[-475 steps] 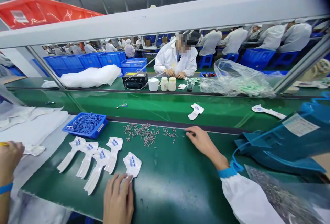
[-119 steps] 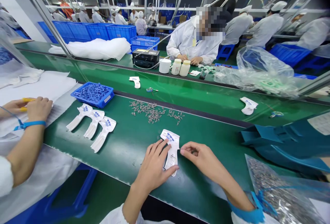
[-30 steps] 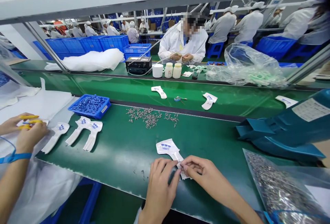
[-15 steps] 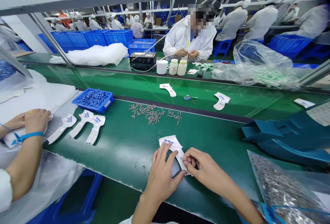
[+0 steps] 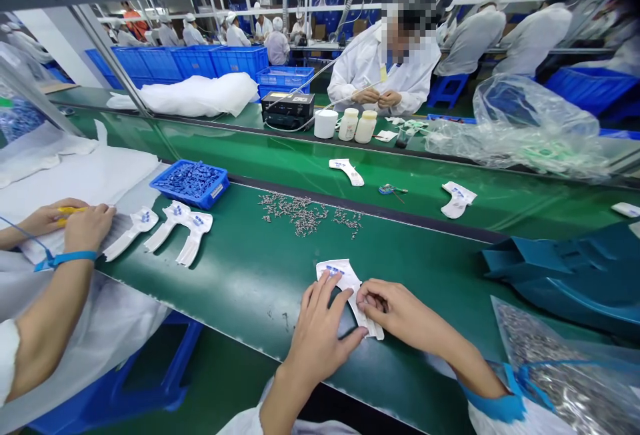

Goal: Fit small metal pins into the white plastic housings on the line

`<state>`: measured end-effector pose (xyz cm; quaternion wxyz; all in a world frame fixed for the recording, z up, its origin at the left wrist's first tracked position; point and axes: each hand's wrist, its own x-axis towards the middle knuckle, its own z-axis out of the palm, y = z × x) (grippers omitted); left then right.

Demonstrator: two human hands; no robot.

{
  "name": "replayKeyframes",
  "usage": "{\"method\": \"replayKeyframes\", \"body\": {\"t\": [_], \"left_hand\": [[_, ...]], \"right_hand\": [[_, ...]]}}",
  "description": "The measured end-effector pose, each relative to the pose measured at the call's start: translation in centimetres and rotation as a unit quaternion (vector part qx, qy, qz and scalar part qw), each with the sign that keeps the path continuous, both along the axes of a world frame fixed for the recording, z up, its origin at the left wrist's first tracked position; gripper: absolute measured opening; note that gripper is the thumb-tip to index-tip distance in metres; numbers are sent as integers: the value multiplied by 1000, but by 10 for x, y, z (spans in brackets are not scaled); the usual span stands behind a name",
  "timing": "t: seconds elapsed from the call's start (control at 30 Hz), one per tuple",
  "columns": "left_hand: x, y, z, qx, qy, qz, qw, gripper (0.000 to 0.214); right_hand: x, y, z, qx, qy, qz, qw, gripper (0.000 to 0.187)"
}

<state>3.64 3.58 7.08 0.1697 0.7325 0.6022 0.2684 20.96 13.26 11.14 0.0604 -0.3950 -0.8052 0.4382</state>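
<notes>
A white curved plastic shell (image 5: 366,329) with small blue pieces at its wide upper end lies on the green bench in front of me. The spread fingertips of my left hand (image 5: 320,325) rest on the shell's upper part, and its thumb reaches toward the lower end. Over the shell's right edge, my right hand (image 5: 395,308) has thumb and forefinger pinched together. Whatever sits in that pinch is too small or hidden to make out. Beyond both hands, loose small metal screws (image 5: 303,215) are scattered on the bench.
A blue bin (image 5: 217,193) of small blue parts stands left, near several white shells (image 5: 193,238). At left, a co-worker's hands (image 5: 85,225) hold a yellow tool. Shells (image 5: 457,199) lie on the green belt. At right are a teal scoop-shaped bin (image 5: 560,275) and a bag of screws (image 5: 530,341).
My view has shifted slightly. My right hand sits a little higher along the shell, showing more of its lower end. Belt items have moved right. The co-worker's yellow tool shows more.
</notes>
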Motion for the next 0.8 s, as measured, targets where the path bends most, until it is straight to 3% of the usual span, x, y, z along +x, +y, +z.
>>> {"method": "replayKeyframes", "body": {"t": [0.47,0.8], "left_hand": [[0,0,-1,3,1,5,1000,55],[0,0,0,-12,9,1,1000,56]], "right_hand": [[3,0,-7,-20,14,-12,1000,26],[1,0,-16,-45,-11,-50,998,15]]}}
